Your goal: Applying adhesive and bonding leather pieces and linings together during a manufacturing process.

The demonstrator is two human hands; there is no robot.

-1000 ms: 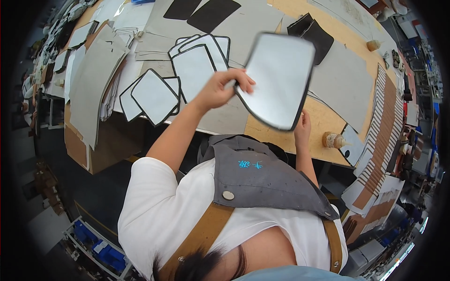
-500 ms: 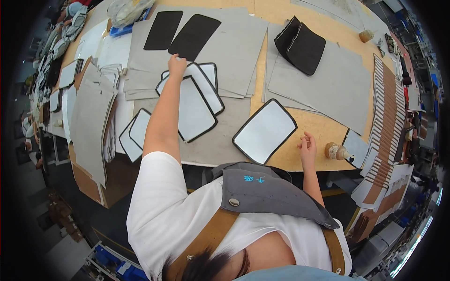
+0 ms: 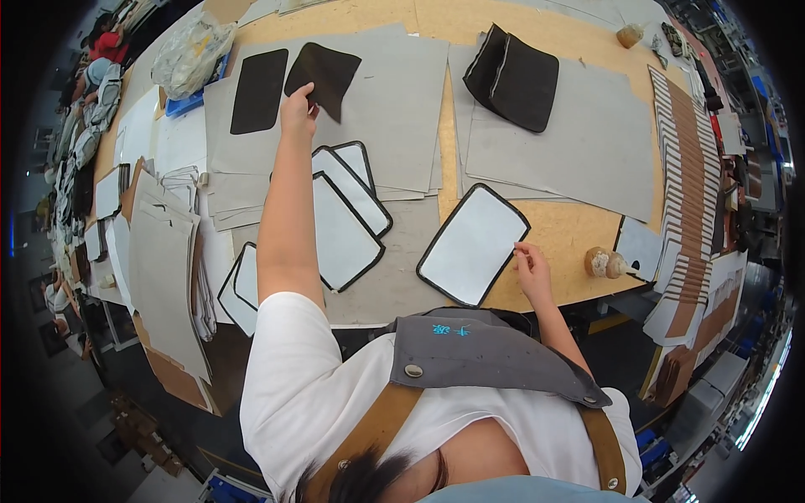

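Note:
My left hand is closed on the near edge of a black panel with rounded corners, which bends as it lifts off the grey sheets. A second black panel lies flat to its left. Close to me, my right hand has its fingertips together at the right edge of a white panel with a black border. My left forearm partly covers several similar white, black-edged panels, overlapping on the table. Two more white panels lie at the left front edge.
Folded black pieces stand on grey sheets at the back right. A glue-stained bottle is right of my right hand. Stacked grey sheets flank the left, and a long row of brown-and-white pieces the right.
My left hand has taken hold of the right black panel and raised its near edge. My right hand has moved left to the white panel's edge. The whole view has shifted slightly.

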